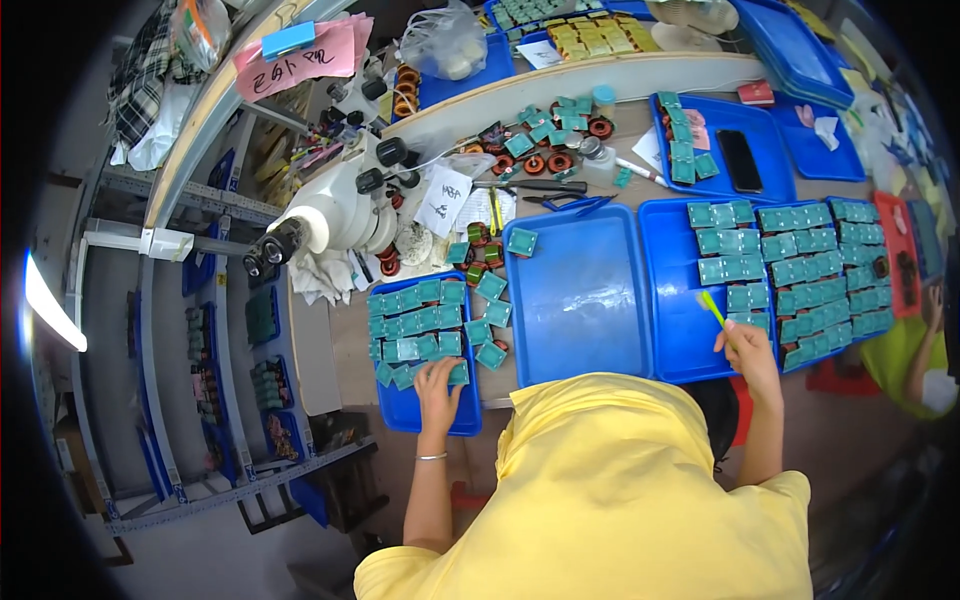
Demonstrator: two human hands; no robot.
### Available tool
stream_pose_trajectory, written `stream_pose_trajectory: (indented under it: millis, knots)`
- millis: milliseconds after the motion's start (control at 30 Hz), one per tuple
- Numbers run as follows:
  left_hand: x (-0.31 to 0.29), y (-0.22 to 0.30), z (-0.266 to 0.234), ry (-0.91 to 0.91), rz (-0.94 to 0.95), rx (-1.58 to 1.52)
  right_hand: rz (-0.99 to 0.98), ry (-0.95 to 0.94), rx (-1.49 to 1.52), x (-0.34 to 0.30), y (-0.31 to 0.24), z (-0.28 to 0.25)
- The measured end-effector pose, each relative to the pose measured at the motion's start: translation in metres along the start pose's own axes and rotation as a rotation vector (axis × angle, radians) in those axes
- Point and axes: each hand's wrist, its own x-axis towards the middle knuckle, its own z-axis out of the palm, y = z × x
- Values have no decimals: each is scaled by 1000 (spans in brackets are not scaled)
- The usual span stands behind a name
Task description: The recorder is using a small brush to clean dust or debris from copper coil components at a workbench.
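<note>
My left hand (437,393) is over the near side of the left blue tray (403,418), its fingers and thumb closed around a small green-topped part (458,373). Rows of similar square green parts (410,322) fill the upper portion of that tray. My right hand (750,352) grips a bright green brush (712,306), tilted with its head up and to the left. It is over the near edge of the right blue tray (672,290), beside rows of green-topped parts (729,242).
Between the hands lies a bare blue tray (580,300). Loose green-topped coils (490,286) lie left of it, with blue-handled pliers (580,205) behind. A white microscope (335,212) stands at left. A phone (739,160) rests in a rear tray. Another person's arm (925,350) shows at far right.
</note>
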Motion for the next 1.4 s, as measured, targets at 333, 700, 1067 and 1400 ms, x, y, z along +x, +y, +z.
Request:
stream_pose_trajectory:
  millis: [333,700,1067,1400]
  knots:
    - [-18,-15,16,179,-50,13,-232,464,-300,16,30,-47]
    - [15,-64,65,1026,-978,-1473,-383,365,-949,87,41,-12]
    - [29,-56,52,1105,-1245,-1038,-507,287,-1213,122,56,-19]
    - [59,53,-1,694,-366,-740,-404,45,-920,95,16,-10]
